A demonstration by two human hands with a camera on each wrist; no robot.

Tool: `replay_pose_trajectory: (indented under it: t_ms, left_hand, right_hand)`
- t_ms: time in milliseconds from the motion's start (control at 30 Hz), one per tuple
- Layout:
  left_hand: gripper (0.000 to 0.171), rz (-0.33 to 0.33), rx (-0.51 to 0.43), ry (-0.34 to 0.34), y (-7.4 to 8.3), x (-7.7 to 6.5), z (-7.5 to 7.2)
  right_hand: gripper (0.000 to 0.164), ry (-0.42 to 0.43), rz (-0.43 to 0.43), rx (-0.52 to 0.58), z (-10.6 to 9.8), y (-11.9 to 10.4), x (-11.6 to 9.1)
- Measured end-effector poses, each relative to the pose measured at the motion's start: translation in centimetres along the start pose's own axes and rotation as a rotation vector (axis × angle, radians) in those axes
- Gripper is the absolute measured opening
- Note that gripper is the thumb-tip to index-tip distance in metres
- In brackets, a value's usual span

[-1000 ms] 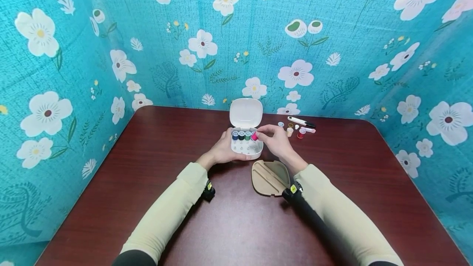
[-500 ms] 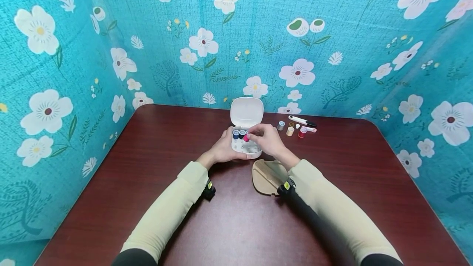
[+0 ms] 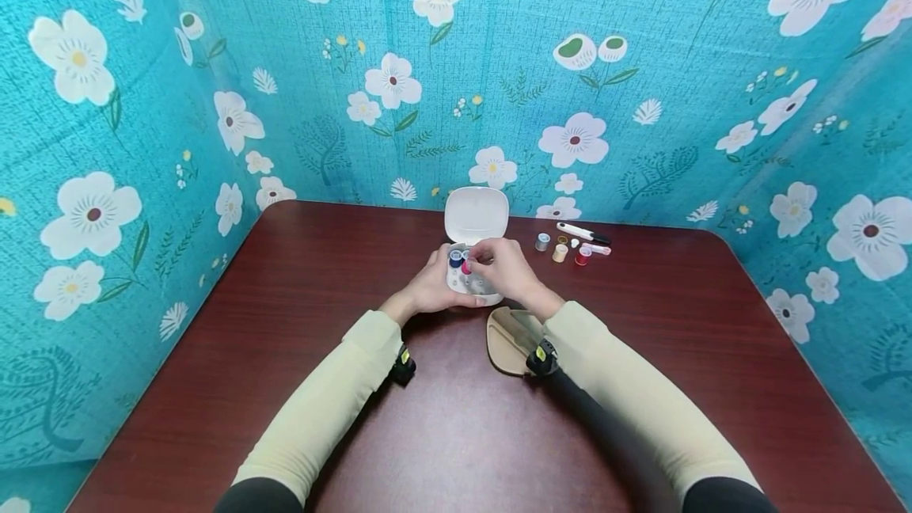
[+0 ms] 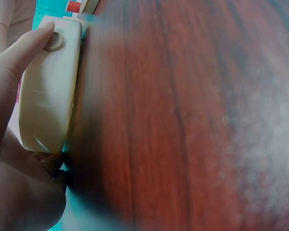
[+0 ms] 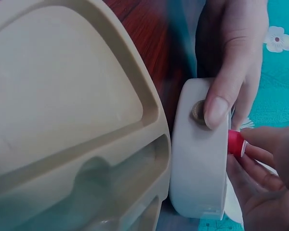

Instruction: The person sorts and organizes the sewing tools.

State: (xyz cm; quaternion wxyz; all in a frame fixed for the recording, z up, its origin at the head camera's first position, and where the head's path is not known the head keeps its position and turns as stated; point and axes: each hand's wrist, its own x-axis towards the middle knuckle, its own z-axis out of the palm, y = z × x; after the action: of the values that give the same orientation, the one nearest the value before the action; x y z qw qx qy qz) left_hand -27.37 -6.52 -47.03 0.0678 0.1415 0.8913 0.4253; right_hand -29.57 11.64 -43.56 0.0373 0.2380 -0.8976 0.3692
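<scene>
A small white sewing box (image 3: 456, 288) stands on the table with its lid (image 3: 476, 214) raised. My left hand (image 3: 431, 288) grips its left side, the thumb over a round button (image 4: 54, 42) on the front wall. Between the thumb and fingers of my right hand (image 3: 507, 267) is a pink-red thread spool (image 5: 235, 143), held at the pegs inside the box. A navy thread spool (image 3: 455, 260) stands in the back left, and a dark one is partly visible beside it. My right hand hides the box's right part.
A beige tray insert (image 3: 504, 351) lies under my right wrist. To the box's right are a grey spool (image 3: 543, 242), a beige spool (image 3: 560, 252), a red spool (image 3: 583, 256), a white-and-black tool (image 3: 583, 233) and a pink-and-white item (image 3: 597, 248). A flowered curtain hangs behind.
My right hand has moved left across the box with the pink-red thread spool, from the back row's right end towards the left. My left hand keeps its grip on the box.
</scene>
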Motion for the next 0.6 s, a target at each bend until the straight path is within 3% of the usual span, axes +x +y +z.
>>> replay_pose_trajectory:
  t_ms: [600]
  left_hand:
    - [0.114,0.005,-0.003,-0.005,0.2,0.0,-0.3]
  right_hand:
    - [0.003,-0.034,-0.076,-0.106,1.4,-0.5,0.9]
